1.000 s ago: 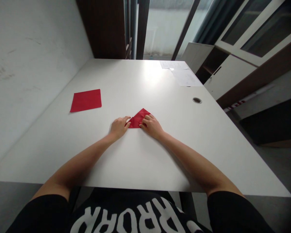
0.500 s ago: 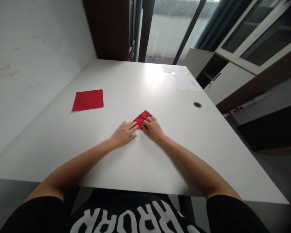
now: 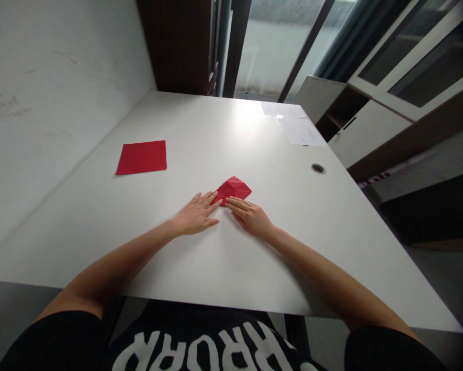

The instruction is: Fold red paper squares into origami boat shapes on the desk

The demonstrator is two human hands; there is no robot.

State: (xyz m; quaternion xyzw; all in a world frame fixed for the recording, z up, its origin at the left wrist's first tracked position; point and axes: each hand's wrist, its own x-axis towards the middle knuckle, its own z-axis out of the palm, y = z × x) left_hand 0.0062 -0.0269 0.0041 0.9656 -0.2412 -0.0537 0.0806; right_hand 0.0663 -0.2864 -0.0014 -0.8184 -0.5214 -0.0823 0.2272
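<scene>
A folded piece of red paper (image 3: 234, 187), with crease lines on it, lies flat on the white table (image 3: 200, 268). My left hand (image 3: 196, 214) rests palm down at its left side, fingers spread and their tips on the paper. From the right, my right hand (image 3: 250, 216) lies with its fingers stretched out, the tips touching the paper's near edge. Neither hand grips it. The fingers cover part of the paper's near and left edges.
A stack or sheet of red paper (image 3: 143, 157) lies to the left. White printed sheets (image 3: 301, 132) are at the far right, near a round cable hole (image 3: 318, 168). A wall (image 3: 61, 129) borders the left side; cabinets (image 3: 374, 134) stand beyond the right edge.
My right hand has gone from curled fingers on top of the folded paper to stretched fingers at its near edge, uncovering its right corner. My left hand stays nearly in place.
</scene>
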